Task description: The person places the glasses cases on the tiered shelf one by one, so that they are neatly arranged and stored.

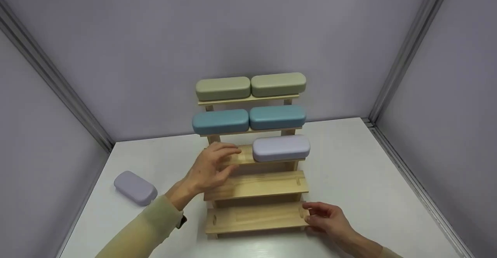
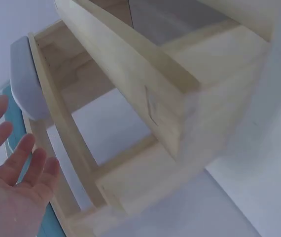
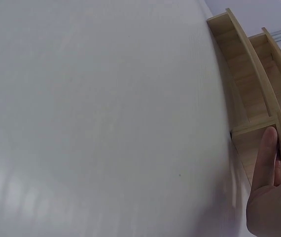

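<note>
A stepped wooden rack [image 1: 254, 219] stands on the white table. My left hand [image 1: 211, 167] hovers at the left part of its middle step, fingers spread and nothing between them. On that step's right half sits a lilac rounded oblong case [image 1: 281, 148]. My right hand [image 1: 330, 223] pinches the right end of the lowest step, its thumb [image 3: 266, 153] against the wood in the right wrist view. Two blue cases [image 1: 220, 121] [image 1: 277, 117] fill the step above the lilac one, and two green cases [image 1: 223, 88] [image 1: 278, 84] the top step.
Another lilac case [image 1: 136, 188] lies at an angle on the table [image 1: 171, 242], left of the rack and near the left forearm. Pale walls [image 1: 240, 25] close off the back and both sides, with metal profiles [image 1: 411, 48] along the corners.
</note>
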### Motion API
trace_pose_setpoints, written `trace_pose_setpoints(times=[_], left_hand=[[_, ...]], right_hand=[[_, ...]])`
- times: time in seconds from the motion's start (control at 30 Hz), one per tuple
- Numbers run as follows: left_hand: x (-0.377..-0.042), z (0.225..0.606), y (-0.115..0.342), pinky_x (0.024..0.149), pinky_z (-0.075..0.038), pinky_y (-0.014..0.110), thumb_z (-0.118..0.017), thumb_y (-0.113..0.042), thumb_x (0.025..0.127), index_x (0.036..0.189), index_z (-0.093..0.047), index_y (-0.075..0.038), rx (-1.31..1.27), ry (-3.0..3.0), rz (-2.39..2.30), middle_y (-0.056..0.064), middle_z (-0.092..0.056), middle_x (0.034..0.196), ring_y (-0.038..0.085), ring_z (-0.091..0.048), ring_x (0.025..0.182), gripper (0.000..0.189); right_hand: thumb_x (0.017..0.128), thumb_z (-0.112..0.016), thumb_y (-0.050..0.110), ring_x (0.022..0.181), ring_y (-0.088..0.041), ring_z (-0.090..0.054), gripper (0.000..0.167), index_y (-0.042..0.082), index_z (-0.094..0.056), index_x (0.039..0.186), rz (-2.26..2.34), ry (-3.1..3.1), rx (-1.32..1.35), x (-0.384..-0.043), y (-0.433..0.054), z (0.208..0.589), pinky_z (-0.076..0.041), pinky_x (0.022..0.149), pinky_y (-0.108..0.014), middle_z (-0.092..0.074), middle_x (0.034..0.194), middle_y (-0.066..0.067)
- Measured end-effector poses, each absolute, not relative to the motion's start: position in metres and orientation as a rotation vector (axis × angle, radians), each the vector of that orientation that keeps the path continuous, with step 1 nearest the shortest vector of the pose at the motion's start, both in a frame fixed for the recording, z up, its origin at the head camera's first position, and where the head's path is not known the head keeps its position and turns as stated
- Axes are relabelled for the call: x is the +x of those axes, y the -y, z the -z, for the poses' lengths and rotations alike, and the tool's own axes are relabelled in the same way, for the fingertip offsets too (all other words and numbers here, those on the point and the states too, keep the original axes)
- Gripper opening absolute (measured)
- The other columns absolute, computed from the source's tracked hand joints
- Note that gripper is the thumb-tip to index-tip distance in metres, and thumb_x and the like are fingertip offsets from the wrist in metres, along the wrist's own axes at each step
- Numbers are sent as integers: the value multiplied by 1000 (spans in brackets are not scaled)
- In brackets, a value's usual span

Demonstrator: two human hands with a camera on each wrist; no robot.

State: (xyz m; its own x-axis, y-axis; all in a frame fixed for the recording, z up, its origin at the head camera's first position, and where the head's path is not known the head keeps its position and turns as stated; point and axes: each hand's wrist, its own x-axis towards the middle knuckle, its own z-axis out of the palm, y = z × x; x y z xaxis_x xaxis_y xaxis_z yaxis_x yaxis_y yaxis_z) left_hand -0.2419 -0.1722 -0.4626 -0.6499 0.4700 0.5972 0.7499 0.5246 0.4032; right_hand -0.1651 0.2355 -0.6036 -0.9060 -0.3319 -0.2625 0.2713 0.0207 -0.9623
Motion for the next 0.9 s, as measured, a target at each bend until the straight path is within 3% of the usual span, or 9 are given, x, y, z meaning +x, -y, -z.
trace_pose_setpoints(times=[0.13,0.4,0.7,0.9], left_hand=[[-237,465,193,99,-65,50,-90,-10,95,127,-82,-6,-940,2336,892,12,-81,130,31,-75,121,34],[-232,484,253,102,-64,56,-90,-13,94,123,-83,-6,-736,2406,786,11,-82,126,33,-76,120,30],[-226,512,330,114,-56,67,-90,-14,95,135,-78,-5,-381,2734,735,19,-75,143,46,-68,135,43],[-219,531,371,119,-49,73,-91,-14,91,143,-73,-1,-313,2910,700,28,-69,150,56,-60,142,57]], right_hand=[[103,-79,6,104,-7,-68,52,-6,-64,151,1945,-1892,-57,-165,-236,604,-69,86,-26,-70,113,6],[102,-79,5,104,-7,-70,53,-7,-63,151,1954,-1869,-62,-164,-235,605,-70,86,-27,-72,114,5],[102,-80,7,105,-7,-70,56,-10,-60,151,1942,-1907,-82,-164,-237,604,-69,85,-25,-74,115,6],[103,-78,5,102,-6,-72,56,-13,-57,152,1973,-1872,-125,-163,-236,606,-70,86,-27,-74,112,8]])
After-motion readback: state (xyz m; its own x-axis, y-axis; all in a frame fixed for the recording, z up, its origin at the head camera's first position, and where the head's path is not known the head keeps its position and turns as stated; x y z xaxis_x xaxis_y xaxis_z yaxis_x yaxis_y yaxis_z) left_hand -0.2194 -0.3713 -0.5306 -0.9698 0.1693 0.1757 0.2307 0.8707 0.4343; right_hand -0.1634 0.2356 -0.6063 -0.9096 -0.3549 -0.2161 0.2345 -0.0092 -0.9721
